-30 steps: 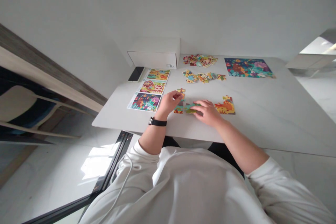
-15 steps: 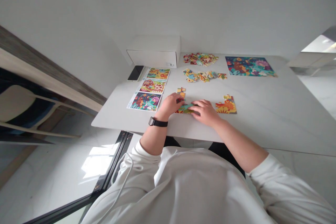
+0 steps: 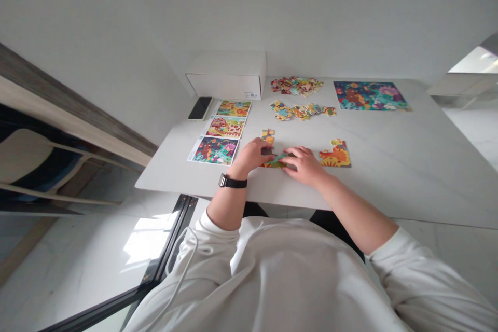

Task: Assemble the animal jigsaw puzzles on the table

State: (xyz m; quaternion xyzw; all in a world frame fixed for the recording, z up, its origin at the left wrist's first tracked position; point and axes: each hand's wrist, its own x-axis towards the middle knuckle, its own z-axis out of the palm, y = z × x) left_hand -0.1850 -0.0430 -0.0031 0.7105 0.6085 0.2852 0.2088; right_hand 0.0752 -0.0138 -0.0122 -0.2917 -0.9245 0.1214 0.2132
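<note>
Head-camera view, looking down the person's own body to a pale table. Nearest, a white sweatshirt [image 3: 280, 275] fills the bottom of the frame, w/ both sleeves pushed up. The forearms reach fwd over the near edge of the table [image 3: 389, 181]. The left hand [image 3: 251, 154], w/ a black wristband [image 3: 232, 182] behind it, has its fingers curled and the tips down on the teal-green pieces [image 3: 275, 162]; can't tell if it pinches one or only presses. The right hand [image 3: 305, 165] lies flat, fingers stretched and close together, resting on the same pieces from the other side and gripping nothing. These pieces lie flat on the table between the two hands, near the front edge, mostly covered. Just beyond the left fingertips is a small orange-yellow cluster [image 3: 268, 136]. Right of the right hand, apart from it, is an orange joined section [image 3: 335, 155]. Left of the hands, three picture cards [image 3: 226, 127] lie in a column, w/ a dark phone [image 3: 200, 108] beyond them. Further back: a row of loose pieces [image 3: 301, 111], then a heap of pieces [image 3: 296, 85], a white box [image 3: 227, 77] by the wall, and a finished puzzle [image 3: 369, 95] at far right. Risks, as a judgement: the covered pieces sit close to the table edge, so a sideways shove could slide one off. Pressing w/ tabs misaligned could bend a tab or pop nearby joints, esp. as the hands hide the seam.
</note>
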